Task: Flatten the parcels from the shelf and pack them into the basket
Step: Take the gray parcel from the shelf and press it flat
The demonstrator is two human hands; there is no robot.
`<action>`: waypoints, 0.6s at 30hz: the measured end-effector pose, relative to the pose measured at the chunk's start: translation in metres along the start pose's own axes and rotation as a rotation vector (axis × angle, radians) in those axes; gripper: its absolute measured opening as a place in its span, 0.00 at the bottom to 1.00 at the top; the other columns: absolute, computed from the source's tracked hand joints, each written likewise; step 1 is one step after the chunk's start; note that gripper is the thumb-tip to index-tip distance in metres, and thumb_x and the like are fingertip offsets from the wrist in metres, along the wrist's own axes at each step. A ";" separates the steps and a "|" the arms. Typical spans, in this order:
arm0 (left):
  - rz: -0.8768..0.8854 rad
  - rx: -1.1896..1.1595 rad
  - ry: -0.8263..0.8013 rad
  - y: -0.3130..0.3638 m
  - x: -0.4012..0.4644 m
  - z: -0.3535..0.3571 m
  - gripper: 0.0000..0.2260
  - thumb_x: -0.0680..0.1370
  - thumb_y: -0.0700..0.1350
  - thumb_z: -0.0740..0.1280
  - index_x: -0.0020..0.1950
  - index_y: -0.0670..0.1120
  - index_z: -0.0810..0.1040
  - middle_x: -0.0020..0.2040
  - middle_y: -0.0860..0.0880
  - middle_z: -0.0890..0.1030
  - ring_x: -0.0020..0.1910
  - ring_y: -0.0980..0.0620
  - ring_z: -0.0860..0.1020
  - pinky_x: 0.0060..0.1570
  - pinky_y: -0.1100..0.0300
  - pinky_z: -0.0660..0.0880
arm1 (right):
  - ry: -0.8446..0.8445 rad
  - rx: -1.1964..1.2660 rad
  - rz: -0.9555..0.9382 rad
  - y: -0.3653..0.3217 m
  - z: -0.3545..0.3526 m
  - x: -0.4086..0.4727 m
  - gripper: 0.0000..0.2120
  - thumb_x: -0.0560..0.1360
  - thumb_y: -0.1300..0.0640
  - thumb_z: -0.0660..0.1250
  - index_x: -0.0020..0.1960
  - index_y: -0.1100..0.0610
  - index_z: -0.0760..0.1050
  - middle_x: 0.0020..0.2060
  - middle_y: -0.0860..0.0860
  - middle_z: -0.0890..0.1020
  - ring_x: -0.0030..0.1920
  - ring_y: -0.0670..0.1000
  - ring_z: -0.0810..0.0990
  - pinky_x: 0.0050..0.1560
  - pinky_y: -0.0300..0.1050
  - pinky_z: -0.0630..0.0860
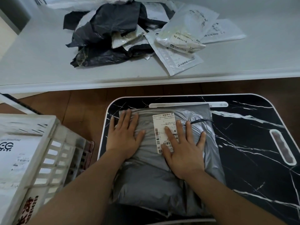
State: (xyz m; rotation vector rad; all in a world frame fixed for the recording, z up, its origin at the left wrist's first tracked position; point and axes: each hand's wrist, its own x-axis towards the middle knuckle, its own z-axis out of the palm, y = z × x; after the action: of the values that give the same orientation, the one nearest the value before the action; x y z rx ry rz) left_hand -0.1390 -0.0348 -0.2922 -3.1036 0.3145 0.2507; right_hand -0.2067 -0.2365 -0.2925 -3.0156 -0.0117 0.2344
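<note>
A grey plastic parcel (151,179) with a white shipping label (159,125) lies on a black marble-patterned lap table (253,143). My left hand (124,135) presses flat on the parcel's left part, fingers straight and spread. My right hand (183,148) presses flat on its middle, partly over the label. A white slatted basket (53,156) stands at the left, with a white parcel (14,153) inside it. On the white shelf (40,62) beyond lies a heap of dark parcels (107,34) and white parcels (183,38).
Brown wooden floor (81,108) shows between the shelf, the basket and the lap table. The table has a white slot along its far edge (219,104) and an oval cutout (283,146) at the right. The basket's near end carries a label with red characters (30,211).
</note>
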 end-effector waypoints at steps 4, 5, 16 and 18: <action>-0.079 0.092 -0.100 0.007 -0.018 -0.020 0.31 0.79 0.62 0.38 0.78 0.48 0.41 0.79 0.45 0.42 0.77 0.47 0.38 0.74 0.44 0.35 | -0.055 -0.024 0.005 -0.001 -0.005 -0.004 0.29 0.78 0.35 0.38 0.77 0.40 0.39 0.77 0.49 0.36 0.74 0.56 0.28 0.67 0.71 0.31; -0.079 0.069 -0.091 0.018 -0.025 -0.025 0.29 0.80 0.60 0.41 0.79 0.49 0.42 0.79 0.45 0.42 0.77 0.46 0.37 0.73 0.44 0.35 | -0.076 -0.031 0.003 -0.002 -0.007 -0.004 0.29 0.78 0.35 0.38 0.77 0.40 0.38 0.77 0.49 0.35 0.74 0.56 0.28 0.67 0.72 0.31; 0.019 -0.129 -0.045 0.097 -0.125 0.002 0.26 0.77 0.55 0.49 0.70 0.51 0.72 0.72 0.45 0.70 0.72 0.40 0.66 0.66 0.35 0.51 | 0.003 -0.035 -0.058 -0.004 0.001 -0.083 0.30 0.76 0.42 0.41 0.75 0.45 0.62 0.77 0.52 0.59 0.77 0.58 0.48 0.69 0.68 0.44; 0.009 -0.117 -0.069 0.090 -0.133 0.009 0.25 0.78 0.57 0.48 0.73 0.54 0.66 0.75 0.49 0.65 0.75 0.41 0.60 0.67 0.31 0.46 | 0.035 -0.040 -0.055 -0.002 0.011 -0.096 0.25 0.78 0.42 0.50 0.72 0.46 0.67 0.74 0.51 0.66 0.76 0.59 0.58 0.67 0.68 0.52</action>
State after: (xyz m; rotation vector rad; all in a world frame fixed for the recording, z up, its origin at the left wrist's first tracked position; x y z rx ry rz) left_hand -0.2874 -0.0959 -0.2796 -3.1996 0.3244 0.3888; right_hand -0.3028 -0.2344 -0.2879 -3.0537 -0.0979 0.1775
